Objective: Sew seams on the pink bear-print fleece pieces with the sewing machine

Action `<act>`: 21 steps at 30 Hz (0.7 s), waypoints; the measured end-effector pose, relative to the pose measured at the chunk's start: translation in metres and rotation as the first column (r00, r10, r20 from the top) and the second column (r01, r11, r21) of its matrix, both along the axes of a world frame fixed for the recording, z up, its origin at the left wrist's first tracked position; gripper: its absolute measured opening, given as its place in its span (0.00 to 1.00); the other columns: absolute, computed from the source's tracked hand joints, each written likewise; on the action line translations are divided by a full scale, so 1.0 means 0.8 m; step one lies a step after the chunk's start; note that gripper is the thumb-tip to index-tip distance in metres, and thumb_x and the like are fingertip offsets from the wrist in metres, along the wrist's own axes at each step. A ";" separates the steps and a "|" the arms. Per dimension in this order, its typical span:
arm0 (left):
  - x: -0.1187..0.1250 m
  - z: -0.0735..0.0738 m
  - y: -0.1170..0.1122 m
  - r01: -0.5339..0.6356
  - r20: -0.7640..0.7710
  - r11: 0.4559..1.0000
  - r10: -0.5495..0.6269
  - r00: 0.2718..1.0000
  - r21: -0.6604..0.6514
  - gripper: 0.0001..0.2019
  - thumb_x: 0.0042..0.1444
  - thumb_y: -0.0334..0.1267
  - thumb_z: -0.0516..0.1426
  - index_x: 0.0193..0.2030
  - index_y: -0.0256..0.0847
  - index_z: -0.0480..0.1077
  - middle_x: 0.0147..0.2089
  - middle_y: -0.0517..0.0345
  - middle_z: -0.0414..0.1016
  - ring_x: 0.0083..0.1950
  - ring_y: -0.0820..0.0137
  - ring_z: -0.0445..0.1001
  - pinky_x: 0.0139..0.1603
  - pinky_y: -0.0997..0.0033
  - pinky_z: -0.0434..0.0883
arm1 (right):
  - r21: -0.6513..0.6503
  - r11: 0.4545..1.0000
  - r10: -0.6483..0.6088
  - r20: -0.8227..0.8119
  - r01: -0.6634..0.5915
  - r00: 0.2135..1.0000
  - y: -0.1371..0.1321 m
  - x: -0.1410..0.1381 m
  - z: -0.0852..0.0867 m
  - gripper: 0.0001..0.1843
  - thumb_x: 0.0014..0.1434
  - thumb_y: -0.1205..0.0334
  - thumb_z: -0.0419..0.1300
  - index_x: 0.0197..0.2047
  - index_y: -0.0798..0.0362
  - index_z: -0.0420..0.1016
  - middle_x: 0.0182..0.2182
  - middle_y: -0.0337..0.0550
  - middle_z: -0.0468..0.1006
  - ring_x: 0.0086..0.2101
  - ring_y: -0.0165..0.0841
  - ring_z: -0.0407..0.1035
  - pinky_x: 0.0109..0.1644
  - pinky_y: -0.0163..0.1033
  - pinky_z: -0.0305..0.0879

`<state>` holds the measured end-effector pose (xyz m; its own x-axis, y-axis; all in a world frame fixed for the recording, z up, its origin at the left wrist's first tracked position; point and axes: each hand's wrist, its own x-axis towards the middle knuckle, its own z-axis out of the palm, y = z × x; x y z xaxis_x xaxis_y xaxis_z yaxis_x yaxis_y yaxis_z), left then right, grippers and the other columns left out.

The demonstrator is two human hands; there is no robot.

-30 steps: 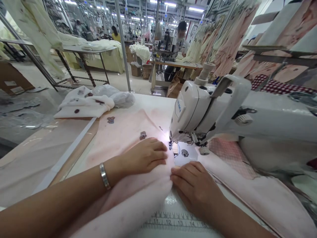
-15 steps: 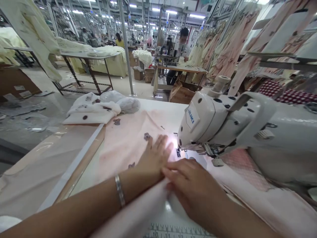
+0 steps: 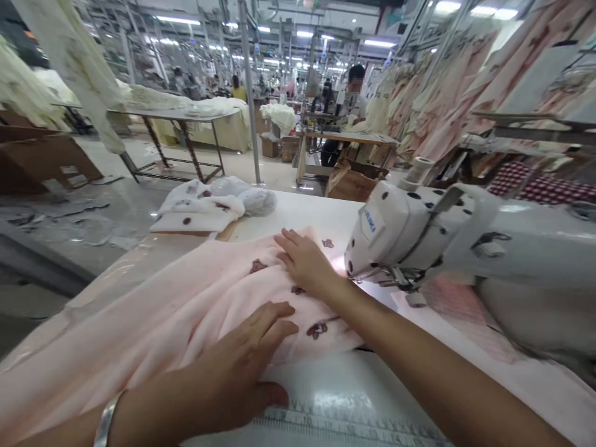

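Pink plush fabric [image 3: 223,273] with brown bear motifs lies in folds over the white sewing table, spreading to the lower left. My right hand [image 3: 307,264] reaches forward and rests on its far part, fingers extended, just left of the sewing machine [image 3: 372,230]. Nearer to me, my left hand [image 3: 233,366], with a silver bracelet at the wrist, is over the fabric's near edge, thumb apart from the fingers. Light glows by the needle area, which my right wrist partly hides.
A folded white spotted cloth [image 3: 195,211] and a greyish bundle [image 3: 258,202] sit at the table's far left. A measuring tape [image 3: 344,428] runs along the near edge. More pink fabric [image 3: 484,354] lies right of the machine. Beyond, a person [image 3: 351,99] works at another table.
My left hand has pulled back from beside the needle toward the lower left. My right hand has moved forward onto the fabric, which now spreads bunched across the left side. The view has shifted slightly.
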<state>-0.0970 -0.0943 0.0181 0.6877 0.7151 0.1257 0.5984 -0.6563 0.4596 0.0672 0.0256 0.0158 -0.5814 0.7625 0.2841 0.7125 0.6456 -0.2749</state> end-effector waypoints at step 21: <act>-0.052 0.079 0.036 0.013 -0.251 0.902 -0.134 0.959 -0.431 0.06 0.47 0.33 0.62 0.34 0.42 0.74 0.31 0.62 0.73 0.32 0.70 0.71 0.33 0.75 0.65 | -0.063 0.890 0.419 -0.271 -0.451 0.866 -0.143 0.030 0.017 0.08 0.60 0.57 0.57 0.31 0.47 0.73 0.26 0.30 0.77 0.26 0.24 0.71 0.30 0.27 0.66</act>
<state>-0.1383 -0.0656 0.0810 0.7044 0.6049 -0.3712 0.6955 -0.4840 0.5310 0.0909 -0.0887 0.0292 -0.7862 0.4855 0.3824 0.2671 0.8249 -0.4982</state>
